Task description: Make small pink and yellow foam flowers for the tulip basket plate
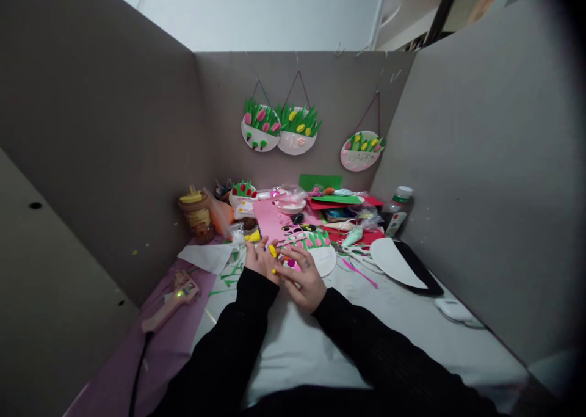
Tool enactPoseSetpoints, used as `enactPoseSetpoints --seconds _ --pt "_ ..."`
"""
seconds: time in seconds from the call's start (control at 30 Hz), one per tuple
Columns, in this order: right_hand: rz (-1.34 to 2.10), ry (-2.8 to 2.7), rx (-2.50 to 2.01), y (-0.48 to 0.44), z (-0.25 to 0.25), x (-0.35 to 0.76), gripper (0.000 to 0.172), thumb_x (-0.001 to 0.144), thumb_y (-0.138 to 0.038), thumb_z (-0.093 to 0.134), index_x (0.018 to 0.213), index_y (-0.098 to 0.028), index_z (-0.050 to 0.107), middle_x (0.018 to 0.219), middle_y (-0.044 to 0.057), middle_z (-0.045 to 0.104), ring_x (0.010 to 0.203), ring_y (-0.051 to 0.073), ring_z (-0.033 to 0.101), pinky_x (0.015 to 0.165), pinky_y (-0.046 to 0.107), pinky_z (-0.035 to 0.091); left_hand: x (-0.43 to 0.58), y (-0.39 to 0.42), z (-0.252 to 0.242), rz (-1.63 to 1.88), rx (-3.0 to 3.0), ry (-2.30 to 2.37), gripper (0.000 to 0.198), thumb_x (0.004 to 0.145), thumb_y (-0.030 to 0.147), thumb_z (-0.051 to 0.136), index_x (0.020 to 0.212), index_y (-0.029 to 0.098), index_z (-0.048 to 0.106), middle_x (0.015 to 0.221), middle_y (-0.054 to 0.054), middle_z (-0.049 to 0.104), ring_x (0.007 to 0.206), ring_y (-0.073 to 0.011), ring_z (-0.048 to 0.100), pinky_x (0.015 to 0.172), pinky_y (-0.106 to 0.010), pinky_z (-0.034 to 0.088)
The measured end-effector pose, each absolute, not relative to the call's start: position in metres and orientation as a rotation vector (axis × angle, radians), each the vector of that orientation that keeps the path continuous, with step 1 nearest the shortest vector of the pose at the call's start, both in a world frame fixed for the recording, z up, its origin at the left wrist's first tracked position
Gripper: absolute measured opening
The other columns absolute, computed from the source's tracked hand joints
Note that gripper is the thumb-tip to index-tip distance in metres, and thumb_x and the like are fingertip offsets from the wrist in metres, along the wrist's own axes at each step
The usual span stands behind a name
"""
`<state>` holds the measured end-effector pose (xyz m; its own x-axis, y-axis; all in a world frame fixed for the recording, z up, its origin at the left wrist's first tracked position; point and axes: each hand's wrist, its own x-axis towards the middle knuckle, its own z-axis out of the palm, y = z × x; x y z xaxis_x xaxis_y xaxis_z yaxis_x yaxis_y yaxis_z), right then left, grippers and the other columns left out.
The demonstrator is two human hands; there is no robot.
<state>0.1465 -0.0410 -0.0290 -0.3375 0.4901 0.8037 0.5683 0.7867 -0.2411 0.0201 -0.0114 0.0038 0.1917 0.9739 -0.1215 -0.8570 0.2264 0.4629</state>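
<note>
My left hand (pixel 262 262) is turned palm up in front of me, with a yellow lump that looks like modelling clay (pixel 273 251) held at its fingers. A tiny yellow ball (pixel 274 271) shows at the edge of that palm, under a fingertip of my right hand (pixel 302 278). The right fingers are stretched out over the left palm. Just beyond the hands lies a white paper plate (pixel 324 259) with pink tulips and green paper grass, partly covered by my right hand.
Scissors (pixel 359 257), a pink tool (pixel 361 274) and a cut white plate (pixel 394 263) lie to the right. A pink glue gun (pixel 170 302) with a cord rests at left, near a yellow-lidded cup (pixel 196 215). Decorated plates (pixel 297 143) hang on the back panel.
</note>
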Motion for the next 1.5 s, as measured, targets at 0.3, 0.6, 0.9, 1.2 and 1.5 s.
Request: enactPoseSetpoints --seconds 0.3,0.6,0.9,1.2,1.5 --pt "-0.025 -1.934 -0.779 -0.036 -0.031 0.144 0.019 0.077 -0.023 0.055 0.093 -0.025 0.065 0.116 0.006 0.051 0.117 0.026 0.038 0.096 0.049 0.034 0.027 -0.009 -0.002 1.249 0.327 0.425 0.050 0.081 0.063 0.018 0.095 0.022 0.043 0.087 -0.005 0.050 0.065 -0.0152 0.052 0.055 -0.029 0.043" --pt "-0.017 -1.812 -0.816 -0.033 -0.025 0.150 0.013 0.077 -0.021 0.056 0.084 -0.025 0.067 0.107 0.005 0.056 0.107 0.024 0.048 0.093 0.046 0.038 0.030 -0.011 0.000 1.270 0.298 0.450 0.047 0.083 0.058 0.022 0.091 0.019 0.046 0.082 -0.006 0.053 0.059 -0.0140 0.051 0.052 -0.027 0.041" --pt "0.027 -1.430 -1.100 -0.016 -0.019 0.190 0.010 0.077 -0.029 0.060 0.079 -0.021 0.066 0.102 0.008 0.055 0.098 0.023 0.053 0.087 0.043 0.041 0.007 0.001 -0.002 1.497 0.160 0.598 0.030 0.085 0.043 0.036 0.082 0.018 0.051 0.069 -0.001 0.052 0.049 -0.0096 0.049 0.047 -0.024 0.038" --pt "0.041 -1.812 -1.000 -0.021 -0.039 0.170 0.003 0.072 -0.021 0.063 0.075 -0.022 0.066 0.100 0.006 0.055 0.101 0.023 0.049 0.091 0.044 0.037 -0.003 0.015 -0.008 1.471 0.224 0.830 0.013 0.074 0.011 0.053 0.085 0.017 0.052 0.073 0.000 0.058 0.053 -0.0083 0.056 0.045 -0.019 0.042" --pt "0.205 -2.089 -0.914 -0.031 -0.051 0.153 0.012 0.069 -0.010 0.062 0.075 -0.020 0.067 0.088 0.005 0.056 0.090 0.020 0.048 0.081 0.037 0.043 -0.028 0.028 -0.023 1.497 0.366 0.898 0.015 0.074 0.009 0.052 0.085 0.019 0.053 0.064 0.004 0.055 0.042 -0.0047 0.048 0.038 -0.015 0.037"
